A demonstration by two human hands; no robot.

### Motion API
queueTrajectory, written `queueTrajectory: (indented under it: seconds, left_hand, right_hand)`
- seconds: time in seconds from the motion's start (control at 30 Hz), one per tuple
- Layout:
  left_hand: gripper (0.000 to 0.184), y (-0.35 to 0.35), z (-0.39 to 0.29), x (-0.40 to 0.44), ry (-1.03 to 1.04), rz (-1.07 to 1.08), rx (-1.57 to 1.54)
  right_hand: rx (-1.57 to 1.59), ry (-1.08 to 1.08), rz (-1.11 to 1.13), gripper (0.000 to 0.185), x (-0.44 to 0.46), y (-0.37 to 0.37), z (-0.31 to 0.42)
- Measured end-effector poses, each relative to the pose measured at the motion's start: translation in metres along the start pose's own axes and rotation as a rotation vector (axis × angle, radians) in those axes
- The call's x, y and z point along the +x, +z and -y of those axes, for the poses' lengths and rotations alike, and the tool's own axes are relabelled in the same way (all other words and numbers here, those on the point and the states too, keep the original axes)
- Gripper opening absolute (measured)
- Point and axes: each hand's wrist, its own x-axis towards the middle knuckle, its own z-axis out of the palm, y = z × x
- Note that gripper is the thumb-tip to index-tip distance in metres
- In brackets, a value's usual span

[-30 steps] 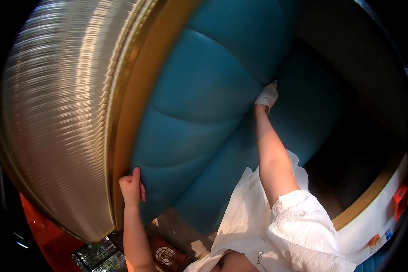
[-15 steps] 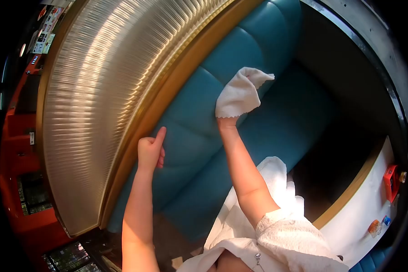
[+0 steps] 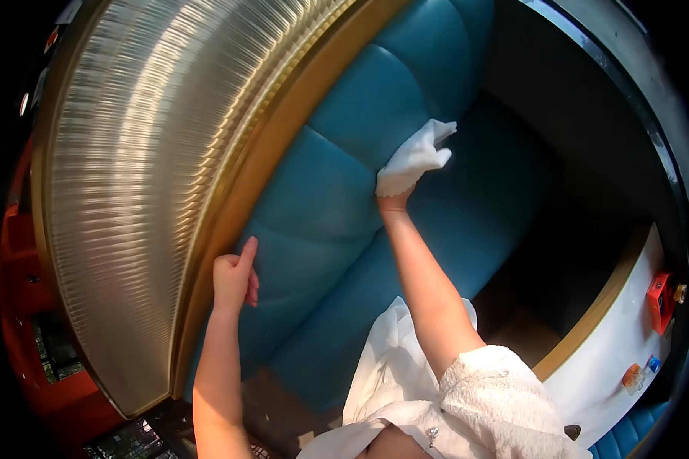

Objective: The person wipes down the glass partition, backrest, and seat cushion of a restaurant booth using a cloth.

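Note:
A white cloth with a scalloped edge covers most of my right hand; only the wrist end of the hand shows below it. The cloth lies against the lower part of the teal padded backrest, near where it meets the seat. My left hand is by the backrest's wooden trim. One digit of it points up and the others are curled in, with nothing seen in them. Whether it touches the trim I cannot tell.
A ribbed translucent panel rises behind the bench on the left. On the right stands a white table with a wooden edge, bearing a red box and small orange and blue items. Dark space lies under the table.
My right hand has shifted slightly right and down along the backrest with the cloth, which is now more bunched. My left hand sits slightly lower and further left in view; the view itself has shifted.

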Motion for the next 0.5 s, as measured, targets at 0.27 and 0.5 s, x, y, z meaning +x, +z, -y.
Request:
queueTrajectory:
  seconds: [0.27,0.5]
  left_hand:
    - [0.065,-0.002,0.009,0.004,-0.024,-0.024,-0.030]
    - [0.064,-0.003,0.007,0.003,-0.002,-0.025,-0.003]
  right_hand:
    - [-1.401,0.142,0.247,0.021,-0.007,-0.028,-0.151]
    - [0.195,0.456,-0.106,0.025,-0.055,-0.049,-0.214]
